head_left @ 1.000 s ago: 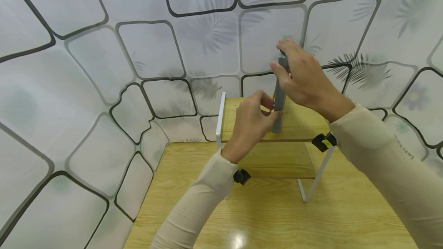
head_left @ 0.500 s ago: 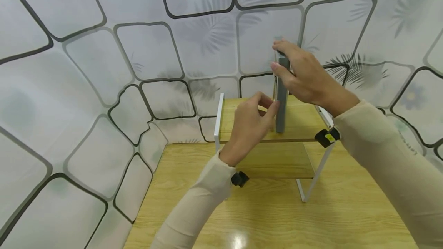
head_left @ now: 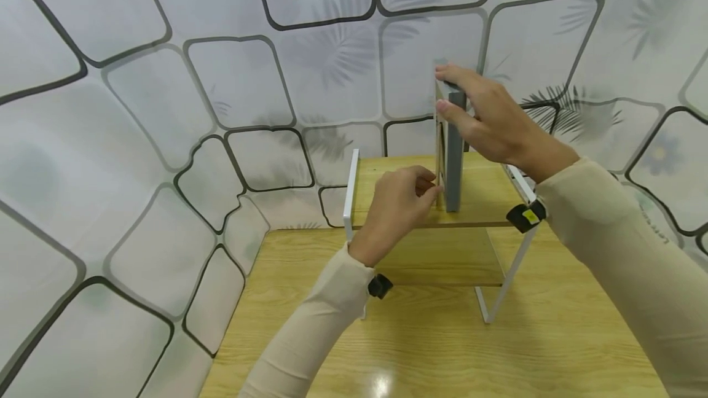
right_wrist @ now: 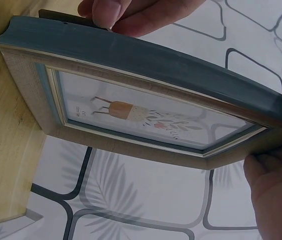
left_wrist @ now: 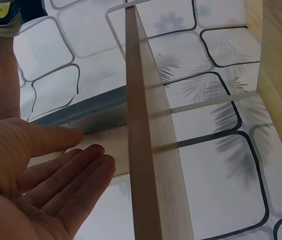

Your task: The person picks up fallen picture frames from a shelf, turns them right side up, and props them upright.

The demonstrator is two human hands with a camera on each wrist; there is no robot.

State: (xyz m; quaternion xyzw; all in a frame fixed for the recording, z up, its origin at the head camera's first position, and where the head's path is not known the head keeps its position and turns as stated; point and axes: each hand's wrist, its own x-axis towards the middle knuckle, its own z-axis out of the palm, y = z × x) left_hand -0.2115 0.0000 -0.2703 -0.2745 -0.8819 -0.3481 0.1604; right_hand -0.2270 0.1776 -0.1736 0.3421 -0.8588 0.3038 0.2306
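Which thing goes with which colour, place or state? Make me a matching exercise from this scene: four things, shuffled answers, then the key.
1. Picture frame
2. Right hand
3. Shelf legs
4. Sleeves

A. White
B. Upright on top of the shelf
C. Beige
D. Gripping something near its upper end

Pairs: 1-B, 2-D, 3-A, 4-C
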